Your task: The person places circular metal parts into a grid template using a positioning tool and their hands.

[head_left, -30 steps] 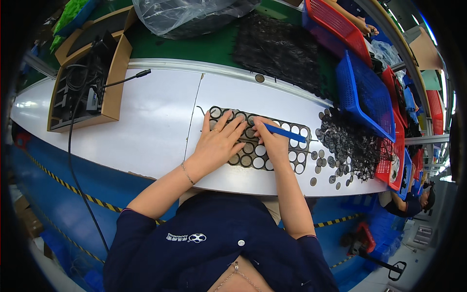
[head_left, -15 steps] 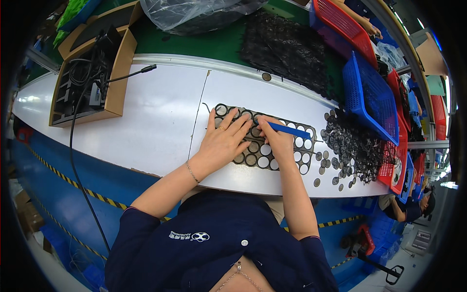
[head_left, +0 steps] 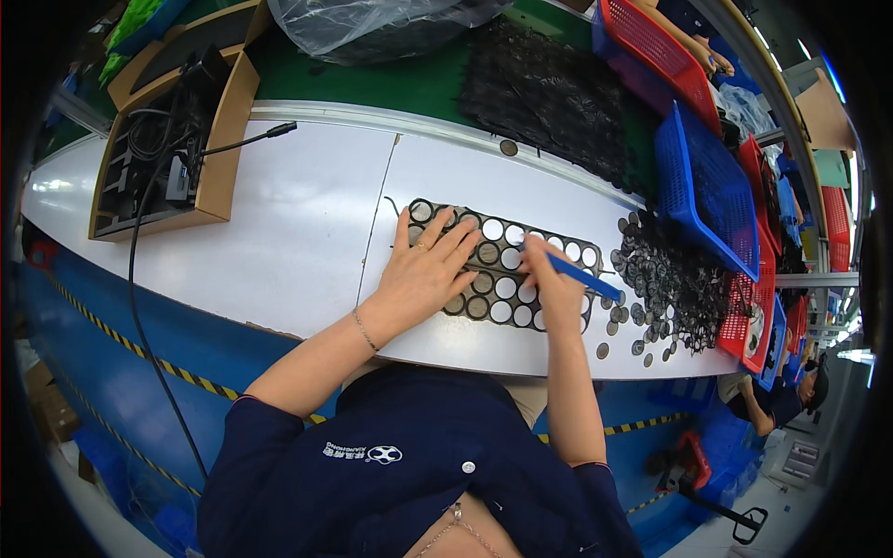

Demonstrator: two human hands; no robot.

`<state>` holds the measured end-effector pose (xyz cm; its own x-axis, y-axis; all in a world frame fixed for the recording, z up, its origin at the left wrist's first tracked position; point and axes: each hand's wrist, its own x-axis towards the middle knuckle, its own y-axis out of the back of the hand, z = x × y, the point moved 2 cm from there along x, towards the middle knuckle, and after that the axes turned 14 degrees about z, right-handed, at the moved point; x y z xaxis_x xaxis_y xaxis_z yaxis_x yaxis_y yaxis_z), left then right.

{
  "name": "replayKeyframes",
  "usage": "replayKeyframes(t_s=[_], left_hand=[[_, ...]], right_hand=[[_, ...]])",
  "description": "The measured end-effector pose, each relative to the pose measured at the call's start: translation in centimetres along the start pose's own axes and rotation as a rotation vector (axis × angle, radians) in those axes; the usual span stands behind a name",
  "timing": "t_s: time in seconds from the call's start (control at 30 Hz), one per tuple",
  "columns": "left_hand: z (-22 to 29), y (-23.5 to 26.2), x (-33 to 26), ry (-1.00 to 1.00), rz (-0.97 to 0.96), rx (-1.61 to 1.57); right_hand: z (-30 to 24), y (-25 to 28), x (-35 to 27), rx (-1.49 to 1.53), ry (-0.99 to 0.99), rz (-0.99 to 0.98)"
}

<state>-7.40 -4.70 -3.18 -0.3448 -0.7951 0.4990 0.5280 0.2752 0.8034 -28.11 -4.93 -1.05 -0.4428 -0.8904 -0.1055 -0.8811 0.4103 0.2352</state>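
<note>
A dark flat plate with rows of black-rimmed round cells lies on the white worktable. Toward its right, many cells show white discs; toward the left, several look grey-brown inside. My left hand rests flat on the left part of the plate, fingers spread. My right hand is closed around a slim blue tool, like a pen or tweezers, held over the right part. Its far end points down to the right. The working tip, by my fingertips, is too small to make out.
Loose dark round pieces are heaped right of the plate. Beyond stand a blue basket and red baskets. A cardboard box with cables sits at the left. Black stringy material lies on the green surface behind.
My right hand has moved right with the blue tool, away from the upper row's middle. A white disc now shows in a cell there. My left hand has stayed put.
</note>
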Motion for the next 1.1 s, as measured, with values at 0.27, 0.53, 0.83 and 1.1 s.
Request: replayKeyframes(t_s=[0.27, 0.53, 0.83, 1.1], left_hand=[[-0.2, 0.0, 0.0, -0.005, 0.033, -0.02], [-0.1, -0.2, 0.1, -0.015, 0.037, -0.028], [-0.1, -0.1, -0.1, -0.007, 0.027, -0.02], [1.2, 1.6, -2.7, -0.023, -0.035, -0.062]], right_hand=[[-0.2, -2.7, -2.3, -0.068, -0.127, -0.171], [-0.5, -3.3, -3.4, -0.571, 0.988, 0.023], [1.2, 4.1, 0.3, -0.14, 0.165, 0.235], [1.5, -1.0, -5.4, 0.002, -0.101, -0.197]])
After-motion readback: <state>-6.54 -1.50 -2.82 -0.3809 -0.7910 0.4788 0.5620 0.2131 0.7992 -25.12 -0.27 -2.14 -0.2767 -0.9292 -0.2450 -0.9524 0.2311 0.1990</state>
